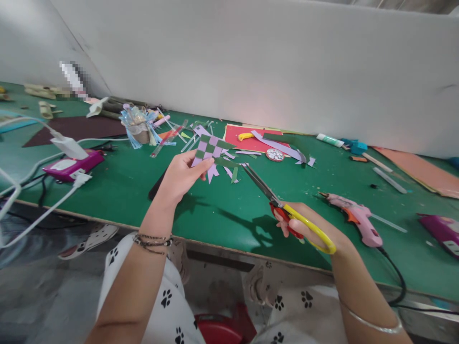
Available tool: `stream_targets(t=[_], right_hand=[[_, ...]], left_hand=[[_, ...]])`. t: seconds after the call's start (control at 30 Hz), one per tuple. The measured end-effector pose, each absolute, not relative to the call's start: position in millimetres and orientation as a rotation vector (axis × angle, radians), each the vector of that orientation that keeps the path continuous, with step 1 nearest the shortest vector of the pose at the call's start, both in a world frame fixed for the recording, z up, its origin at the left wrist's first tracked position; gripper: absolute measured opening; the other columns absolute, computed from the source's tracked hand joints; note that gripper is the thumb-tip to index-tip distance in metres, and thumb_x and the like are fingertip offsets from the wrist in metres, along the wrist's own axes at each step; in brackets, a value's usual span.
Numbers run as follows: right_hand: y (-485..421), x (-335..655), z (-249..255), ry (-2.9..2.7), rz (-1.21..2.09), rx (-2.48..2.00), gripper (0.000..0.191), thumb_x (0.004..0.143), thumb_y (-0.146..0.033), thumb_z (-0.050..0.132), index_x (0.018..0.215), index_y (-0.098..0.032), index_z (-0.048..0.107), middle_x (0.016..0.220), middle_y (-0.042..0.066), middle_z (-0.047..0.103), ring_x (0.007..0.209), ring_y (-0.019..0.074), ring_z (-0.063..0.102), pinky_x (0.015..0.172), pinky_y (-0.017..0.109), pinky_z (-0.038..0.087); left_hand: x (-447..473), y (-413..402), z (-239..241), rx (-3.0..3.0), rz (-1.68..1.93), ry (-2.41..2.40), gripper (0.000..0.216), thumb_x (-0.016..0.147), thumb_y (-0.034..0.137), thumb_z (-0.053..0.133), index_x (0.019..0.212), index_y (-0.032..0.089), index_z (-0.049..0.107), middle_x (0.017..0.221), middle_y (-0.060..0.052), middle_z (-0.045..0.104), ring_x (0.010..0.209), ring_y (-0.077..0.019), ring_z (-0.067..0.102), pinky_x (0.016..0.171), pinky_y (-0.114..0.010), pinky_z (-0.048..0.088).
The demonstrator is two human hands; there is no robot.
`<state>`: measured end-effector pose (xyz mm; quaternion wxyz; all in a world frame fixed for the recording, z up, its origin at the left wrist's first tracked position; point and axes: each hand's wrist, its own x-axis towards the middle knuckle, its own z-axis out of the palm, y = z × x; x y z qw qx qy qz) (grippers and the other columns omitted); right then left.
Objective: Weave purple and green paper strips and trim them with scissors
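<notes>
My left hand (188, 174) pinches a small woven paper square (210, 147), a check of purple and green strips with loose ends sticking out. From its lower right a green strip (229, 163) runs toward the scissors. Fingers of my right hand (297, 222) wrap the yellow and red handles of the scissors (263, 184). The blades point up and left, their tips at the end of that green strip; whether they touch it I cannot tell. Paper offcuts (233, 174) in purple and green lie on the table behind and below the square.
A pink glue gun (353, 215) lies at the right, its cord hanging over the edge. Purple power strips (73, 165) with white cables are at the left. Behind are red paper (234, 136), a yellow-handled cutter (245, 136), a round tin (275, 154) and a decorated pot (139, 131).
</notes>
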<state>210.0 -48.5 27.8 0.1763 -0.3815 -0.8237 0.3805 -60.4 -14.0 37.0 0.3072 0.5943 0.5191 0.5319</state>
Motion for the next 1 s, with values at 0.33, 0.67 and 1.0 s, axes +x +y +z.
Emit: stream_targets(t=[0.33,0.67,1.0], right_hand=[[-50.2,208.1,29.4,-2.341,1.12,-1.098,0.057,0.076,-0.075,0.028,0.068,-0.019,0.037,0.057,-0.001,0.044,0.051,0.0118,0.044,0.058,0.028,0.045],[-49.3,206.6,29.7,-2.342,1.097,-1.118,0.058,0.074,-0.077,0.027,0.066,-0.02,0.036,0.055,-0.002,0.045,0.05,0.0111,0.043,0.056,0.027,0.044],[-49.5,206.9,33.6,-2.416,0.984,-1.155,0.061,0.073,-0.079,0.023,0.063,-0.02,0.033,0.055,-0.003,0.036,0.049,0.0098,0.032,0.046,0.023,0.028]], left_hand=[[-59.7,-13.4,36.4,1.465,1.401,1.241,0.018,0.068,0.029,0.058,0.056,0.017,0.053,0.051,0.003,0.053,0.047,-0.0079,0.051,0.049,-0.02,0.045],[-61.1,-14.2,37.2,1.503,1.391,1.31,0.022,0.071,0.029,0.055,0.053,0.018,0.05,0.049,0.004,0.049,0.046,-0.0077,0.051,0.051,-0.02,0.046],[-61.5,-17.9,40.8,1.66,1.348,1.418,0.028,0.072,0.032,0.053,0.049,0.019,0.045,0.046,0.005,0.044,0.043,-0.0067,0.04,0.044,-0.019,0.033]])
